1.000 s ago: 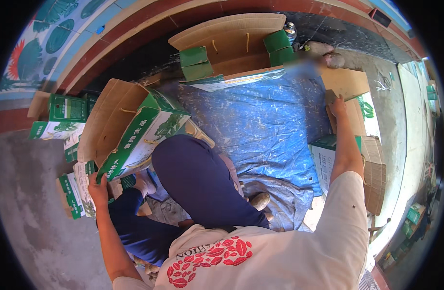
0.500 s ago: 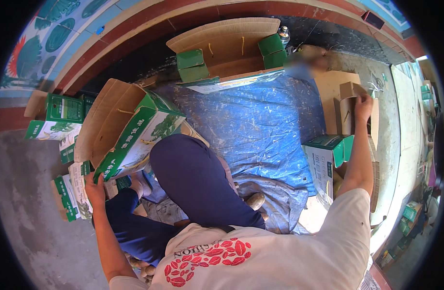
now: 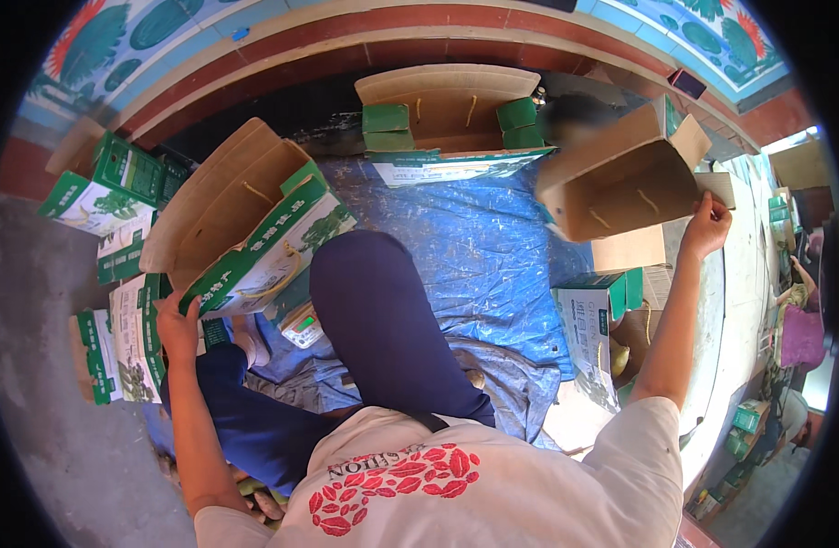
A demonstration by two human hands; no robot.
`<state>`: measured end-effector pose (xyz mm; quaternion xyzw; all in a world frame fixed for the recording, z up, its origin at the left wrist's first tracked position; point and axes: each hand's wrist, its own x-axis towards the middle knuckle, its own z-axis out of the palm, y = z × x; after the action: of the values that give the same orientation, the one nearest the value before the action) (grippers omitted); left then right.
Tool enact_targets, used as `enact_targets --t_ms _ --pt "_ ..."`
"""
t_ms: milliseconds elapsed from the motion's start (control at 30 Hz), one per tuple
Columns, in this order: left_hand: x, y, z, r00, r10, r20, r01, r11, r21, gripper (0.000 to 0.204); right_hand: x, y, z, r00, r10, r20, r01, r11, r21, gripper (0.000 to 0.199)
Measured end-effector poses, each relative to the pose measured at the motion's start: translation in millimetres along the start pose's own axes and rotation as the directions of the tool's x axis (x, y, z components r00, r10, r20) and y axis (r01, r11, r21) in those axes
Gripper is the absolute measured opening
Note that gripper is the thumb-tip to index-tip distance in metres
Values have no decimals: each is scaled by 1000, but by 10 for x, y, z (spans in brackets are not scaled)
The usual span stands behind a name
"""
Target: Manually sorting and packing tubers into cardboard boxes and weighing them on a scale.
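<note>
At the left, a green-and-white cardboard box (image 3: 272,245) stands tilted with its brown lid raised. My left hand (image 3: 175,327) is closed on its near corner. Off to the right, a second cardboard box (image 3: 611,187) shows its bare brown inside and two cord handles. My right hand (image 3: 707,228) pinches one of its flaps, arm stretched out. Between the two, at the back, another open carton (image 3: 456,164) rests at the far end of a blue tarp (image 3: 474,247). My bent knee (image 3: 365,274) rises beside the left box.
Several more cartons (image 3: 118,201) stand along the left. An open carton (image 3: 588,333) with a yellowish item inside is near my right arm. A small white device (image 3: 301,326) with a green display sits by my knee. A person (image 3: 798,333) is at the far right.
The right box has lifted and turned, so its open inside now faces me. My right hand has a flap of it. The left hand stays on its box; the view has shifted.
</note>
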<state>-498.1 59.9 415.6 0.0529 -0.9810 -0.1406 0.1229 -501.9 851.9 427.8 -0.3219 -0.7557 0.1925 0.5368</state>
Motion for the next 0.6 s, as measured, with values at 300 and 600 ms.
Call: enact_targets --t_ms 300,600 --pt "-9 -42 8 997 77 -22 -78 997 -21 17 -562 482 109 926 97 366 0 966 -258 23" --pt "-50 48 -141 997 79 20 -78 996 -54 18 -1509 13 248 620 136 772 248 901 -357 57"
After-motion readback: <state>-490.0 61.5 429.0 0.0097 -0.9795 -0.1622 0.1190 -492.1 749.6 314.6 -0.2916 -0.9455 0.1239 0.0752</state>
